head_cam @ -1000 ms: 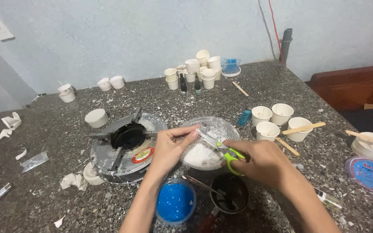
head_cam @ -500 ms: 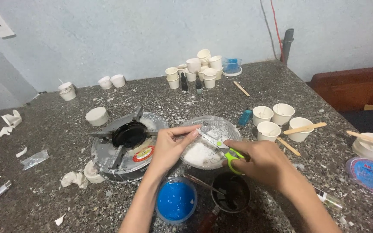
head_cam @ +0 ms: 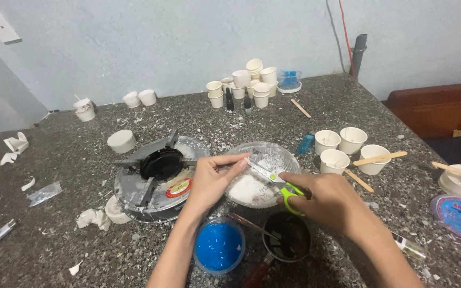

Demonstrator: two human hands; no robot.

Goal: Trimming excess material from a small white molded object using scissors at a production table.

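Green-handled scissors (head_cam: 278, 184) sit in the right hand (head_cam: 329, 200) at the centre of the head view, fingers threaded through the loops and clenched on them, blades pointing up-left over a clear plastic bowl (head_cam: 284, 154) of white flakes. The left hand (head_cam: 211, 178) reaches in from lower centre, its fingers pinching something small and pale right at the blade tips; what that piece is cannot be made out. Both hands hover above the bowl, which rests on the speckled stone worktop (head_cam: 59, 250) just right of a small burner (head_cam: 158, 168) on a metal disc.

Done well, as I judge it, the cutting wants the pinched piece held taut and kept above the bowl so the shavings drop inside, with short snips and the left fingertips clear of the blades.

Below the hands, in the lower middle of the frame, stand a blue-filled cup (head_cam: 218, 248) and a dark cup (head_cam: 289, 242) with a stick in it. To the right are four white paper cups (head_cam: 352, 140), one with a wooden stick (head_cam: 382, 158) across it; more white cups cluster at upper centre (head_cam: 254, 80).

The forearms are cut off by the bottom edge, the right hand covers the scissors' lower loop, and a white dish at the far right edge is only partly in frame. Whether the blades are parted or closed is hard to read.
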